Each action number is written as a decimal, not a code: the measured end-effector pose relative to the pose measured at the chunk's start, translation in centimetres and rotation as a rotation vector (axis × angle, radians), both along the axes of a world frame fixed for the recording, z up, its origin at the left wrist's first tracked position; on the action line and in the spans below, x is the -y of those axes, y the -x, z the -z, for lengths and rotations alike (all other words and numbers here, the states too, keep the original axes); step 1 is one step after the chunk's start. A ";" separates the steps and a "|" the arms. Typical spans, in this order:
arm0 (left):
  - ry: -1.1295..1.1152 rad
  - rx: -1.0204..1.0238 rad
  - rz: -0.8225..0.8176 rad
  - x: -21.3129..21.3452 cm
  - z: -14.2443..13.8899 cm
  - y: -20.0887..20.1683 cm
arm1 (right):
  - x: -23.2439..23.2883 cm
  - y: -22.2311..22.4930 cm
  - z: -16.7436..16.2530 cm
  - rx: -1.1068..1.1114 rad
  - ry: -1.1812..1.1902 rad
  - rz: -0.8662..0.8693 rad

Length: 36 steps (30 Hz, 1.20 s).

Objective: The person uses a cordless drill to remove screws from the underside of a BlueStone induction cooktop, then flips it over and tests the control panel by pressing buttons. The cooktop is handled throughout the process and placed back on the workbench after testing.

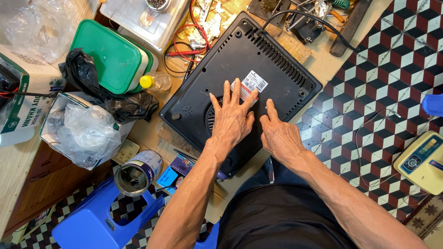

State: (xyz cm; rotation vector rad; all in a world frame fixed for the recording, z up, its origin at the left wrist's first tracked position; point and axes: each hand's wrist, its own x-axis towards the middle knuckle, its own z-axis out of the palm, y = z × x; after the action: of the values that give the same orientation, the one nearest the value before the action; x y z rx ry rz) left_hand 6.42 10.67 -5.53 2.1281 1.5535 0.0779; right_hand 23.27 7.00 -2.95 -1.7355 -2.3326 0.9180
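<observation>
Both forearms reach forward; left hand (232, 118) lies flat, fingers spread, on upturned black cooktop (239, 82), right hand (278, 134) alongside, open, gripping nothing. Press evenly so it stays steady.

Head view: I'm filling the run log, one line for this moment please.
left hand flat on black appliance underside | right hand beside it, on it

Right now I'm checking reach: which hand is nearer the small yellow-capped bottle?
Left. The left hand lies flat on the black appliance, closer to the yellow-capped bottle; the right hand rests farther away, at the appliance's near edge.
</observation>
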 end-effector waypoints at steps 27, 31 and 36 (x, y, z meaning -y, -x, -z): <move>0.037 -0.007 0.020 -0.1 -0.4 -0.1 | -0.1 -0.1 0.2 0.011 0.010 -0.008; 0.048 -0.012 0.025 -0.2 -0.6 -0.1 | -0.1 0.0 0.4 0.011 0.004 -0.007; 0.062 -0.016 0.028 -0.4 -0.8 -0.1 | -0.1 -0.1 0.4 0.002 -0.009 -0.010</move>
State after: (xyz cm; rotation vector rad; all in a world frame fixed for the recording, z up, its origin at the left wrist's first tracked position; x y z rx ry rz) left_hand 6.57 11.03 -4.77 2.1067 1.5149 0.0030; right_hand 23.39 7.11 -3.34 -1.7237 -2.3449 0.9060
